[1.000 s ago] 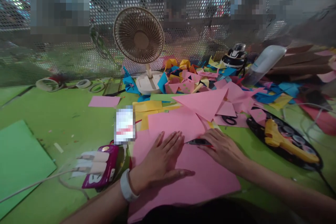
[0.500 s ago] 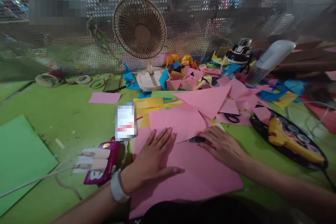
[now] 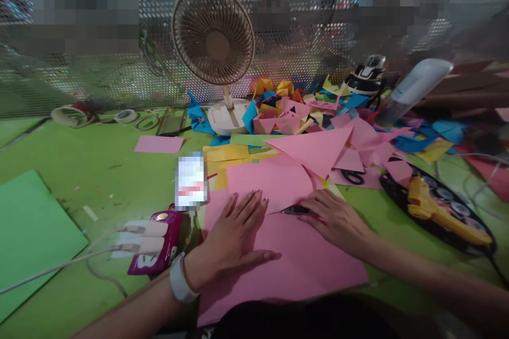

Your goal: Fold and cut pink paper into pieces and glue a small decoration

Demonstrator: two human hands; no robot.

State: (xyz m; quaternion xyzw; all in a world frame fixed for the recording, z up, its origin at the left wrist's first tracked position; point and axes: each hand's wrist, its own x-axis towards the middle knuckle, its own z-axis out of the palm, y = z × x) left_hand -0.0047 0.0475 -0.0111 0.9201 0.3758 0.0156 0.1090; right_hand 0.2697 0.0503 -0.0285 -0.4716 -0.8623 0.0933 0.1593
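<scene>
My left hand lies flat with spread fingers on a large pink paper sheet, pressing it to the table. In my right hand is a dark, pointed cutting tool with a bit of red near the grip; its handle is hidden by my fingers. The tool lies low over the pink paper, its tip pointing left toward my left fingertips. A thin line runs on the paper from the tip. Behind my hands, a folded pink piece overlaps the sheet.
A phone and a purple power bank with plugged cables lie left. Behind stand a fan and a heap of coloured paper scraps. Black-handled scissors and a tray with a yellow glue gun are right.
The view has tilted down a little. The cutting tool's tip has shifted slightly left relative to the left fingers; my left hand stays in place on the paper.
</scene>
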